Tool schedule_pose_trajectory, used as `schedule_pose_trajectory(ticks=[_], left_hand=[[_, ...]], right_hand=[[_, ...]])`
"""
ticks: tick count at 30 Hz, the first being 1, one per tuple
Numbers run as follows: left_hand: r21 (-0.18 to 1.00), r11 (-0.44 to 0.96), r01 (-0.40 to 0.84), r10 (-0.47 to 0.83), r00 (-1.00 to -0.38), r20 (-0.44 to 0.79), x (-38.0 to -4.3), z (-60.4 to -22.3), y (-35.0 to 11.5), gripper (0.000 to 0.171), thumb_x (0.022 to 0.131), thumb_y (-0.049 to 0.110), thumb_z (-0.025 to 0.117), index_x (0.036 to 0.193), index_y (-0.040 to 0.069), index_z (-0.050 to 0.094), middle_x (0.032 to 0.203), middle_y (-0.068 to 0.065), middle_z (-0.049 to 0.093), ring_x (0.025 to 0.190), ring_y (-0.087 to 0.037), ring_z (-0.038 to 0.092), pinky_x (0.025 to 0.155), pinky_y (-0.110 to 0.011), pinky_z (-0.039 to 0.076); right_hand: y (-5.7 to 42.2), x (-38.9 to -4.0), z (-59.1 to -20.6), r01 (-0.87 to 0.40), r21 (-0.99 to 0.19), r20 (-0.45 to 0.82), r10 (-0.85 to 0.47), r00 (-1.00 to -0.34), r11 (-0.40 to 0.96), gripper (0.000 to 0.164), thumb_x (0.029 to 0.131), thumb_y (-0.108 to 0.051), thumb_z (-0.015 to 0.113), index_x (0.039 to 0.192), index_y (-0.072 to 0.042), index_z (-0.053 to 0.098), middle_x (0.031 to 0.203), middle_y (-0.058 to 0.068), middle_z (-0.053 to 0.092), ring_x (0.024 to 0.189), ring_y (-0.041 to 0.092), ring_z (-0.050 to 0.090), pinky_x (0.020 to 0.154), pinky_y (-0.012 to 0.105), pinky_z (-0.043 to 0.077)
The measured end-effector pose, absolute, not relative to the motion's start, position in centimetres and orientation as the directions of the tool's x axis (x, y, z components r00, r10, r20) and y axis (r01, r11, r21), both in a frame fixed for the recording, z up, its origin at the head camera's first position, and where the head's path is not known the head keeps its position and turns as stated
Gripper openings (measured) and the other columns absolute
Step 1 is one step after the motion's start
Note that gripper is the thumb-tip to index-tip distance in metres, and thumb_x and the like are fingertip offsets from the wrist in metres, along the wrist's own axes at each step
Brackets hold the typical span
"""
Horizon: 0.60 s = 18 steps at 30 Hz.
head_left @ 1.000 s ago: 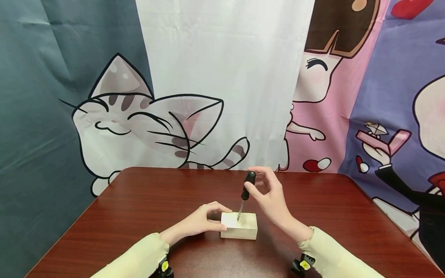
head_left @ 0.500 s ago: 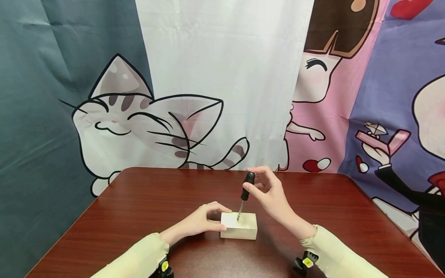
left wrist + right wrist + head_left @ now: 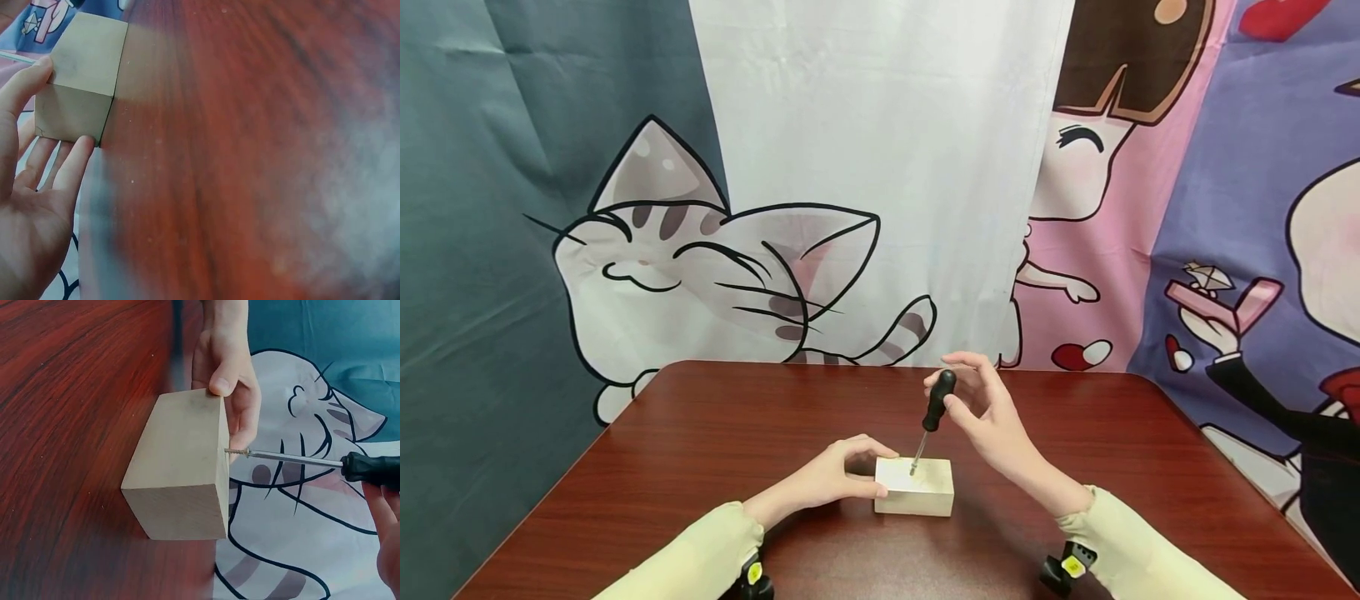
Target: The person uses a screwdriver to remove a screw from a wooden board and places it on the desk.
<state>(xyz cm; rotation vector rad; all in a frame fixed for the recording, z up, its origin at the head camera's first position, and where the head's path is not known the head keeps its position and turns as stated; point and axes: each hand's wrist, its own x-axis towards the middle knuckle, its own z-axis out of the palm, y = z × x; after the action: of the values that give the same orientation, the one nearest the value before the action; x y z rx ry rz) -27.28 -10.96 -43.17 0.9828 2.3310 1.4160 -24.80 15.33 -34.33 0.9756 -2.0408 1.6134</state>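
Observation:
A pale wooden block [image 3: 913,487] rests on the table, and my left hand [image 3: 831,473] holds its left end between thumb and fingers. In the left wrist view, the thumb [image 3: 39,72] and fingertips press on the block [image 3: 87,56]. A screw [image 3: 236,451] stands partly sunk in the block's upper face. On its head sits the tip of a screwdriver [image 3: 937,402] with a black handle and thin metal shank, tilted a little to the right. My right hand [image 3: 988,412] holds the handle lightly, thumb on the near side and fingers behind.
The reddish-brown wooden table [image 3: 760,400] has rounded far corners. Behind it hangs a cloth [image 3: 880,100] printed with a cartoon cat and figures. Both wrists carry small black cameras [image 3: 752,575] below pale yellow sleeves [image 3: 700,546].
My right hand has shifted its fingers on the handle, the index finger lifting and the thumb sliding right. The handle leans slightly further right. The left hand and block hold still.

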Motion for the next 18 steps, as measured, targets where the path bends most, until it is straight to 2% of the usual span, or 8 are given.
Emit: schedule_pose_trajectory(ticks=[2, 4, 7, 10, 15, 18], left_hand=[[0.858, 0.301, 0.415, 0.656, -0.744, 0.130, -27.3, -43.2, -11.0, 0.041, 0.085, 0.027, 0.079, 0.123, 0.030, 0.065, 0.118, 0.004, 0.065, 0.106, -0.008, 0.064, 0.093, -0.024, 0.051], [0.860, 0.299, 0.414, 0.657, -0.743, 0.130, -27.3, -43.2, -11.0, 0.041, 0.085, 0.026, 0.079, 0.123, 0.029, 0.065, 0.118, 0.004, 0.065, 0.106, -0.008, 0.065, 0.093, -0.024, 0.051], [0.860, 0.293, 0.418, 0.660, -0.739, 0.134, -27.3, -43.2, -10.9, 0.041, 0.085, 0.026, 0.079, 0.123, 0.029, 0.065, 0.118, 0.003, 0.065, 0.106, -0.009, 0.065, 0.093, -0.024, 0.051], [0.856, 0.297, 0.424, 0.659, -0.739, 0.138, -27.3, -43.0, -10.9, 0.041, 0.085, 0.027, 0.079, 0.123, 0.029, 0.065, 0.117, 0.004, 0.066, 0.106, -0.009, 0.065, 0.094, -0.025, 0.051], [0.853, 0.304, 0.423, 0.655, -0.744, 0.135, -27.2, -42.9, -11.0, 0.041, 0.085, 0.027, 0.079, 0.123, 0.029, 0.065, 0.117, 0.004, 0.065, 0.106, -0.008, 0.066, 0.094, -0.025, 0.051], [0.854, 0.302, 0.424, 0.659, -0.740, 0.135, -27.2, -42.8, -11.0, 0.041, 0.085, 0.027, 0.079, 0.123, 0.028, 0.065, 0.117, 0.004, 0.065, 0.105, -0.008, 0.066, 0.095, -0.025, 0.050]], right_hand=[[15.2, -24.7, -34.5, -0.699, -0.709, 0.655, -0.278, -0.702, 0.093, 0.037, 0.095, 0.005, 0.057, 0.129, 0.000, 0.045, 0.115, 0.018, 0.066, 0.104, 0.015, 0.069, 0.092, 0.023, 0.054], [15.0, -24.6, -34.6, -0.689, -0.714, 0.652, -0.242, -0.719, 0.121, 0.037, 0.093, 0.003, 0.061, 0.127, -0.003, 0.048, 0.117, 0.012, 0.065, 0.100, 0.014, 0.069, 0.089, 0.023, 0.054], [14.6, -24.3, -34.7, -0.664, -0.731, 0.638, -0.187, -0.747, 0.157, 0.039, 0.090, -0.001, 0.069, 0.124, -0.009, 0.052, 0.111, 0.003, 0.062, 0.085, 0.016, 0.068, 0.076, 0.025, 0.056], [14.3, -24.1, -34.5, -0.659, -0.733, 0.639, -0.163, -0.752, 0.168, 0.042, 0.087, -0.003, 0.073, 0.123, -0.012, 0.054, 0.101, 0.003, 0.061, 0.069, 0.016, 0.064, 0.066, 0.028, 0.055], [14.3, -24.2, -34.2, -0.664, -0.728, 0.640, -0.175, -0.748, 0.173, 0.039, 0.088, -0.006, 0.073, 0.123, -0.012, 0.056, 0.092, 0.010, 0.066, 0.070, 0.017, 0.065, 0.066, 0.027, 0.055], [14.6, -24.4, -34.0, -0.649, -0.740, 0.619, -0.196, -0.760, 0.177, 0.036, 0.089, -0.008, 0.073, 0.120, -0.011, 0.057, 0.091, 0.009, 0.068, 0.073, 0.015, 0.066, 0.069, 0.027, 0.055]])
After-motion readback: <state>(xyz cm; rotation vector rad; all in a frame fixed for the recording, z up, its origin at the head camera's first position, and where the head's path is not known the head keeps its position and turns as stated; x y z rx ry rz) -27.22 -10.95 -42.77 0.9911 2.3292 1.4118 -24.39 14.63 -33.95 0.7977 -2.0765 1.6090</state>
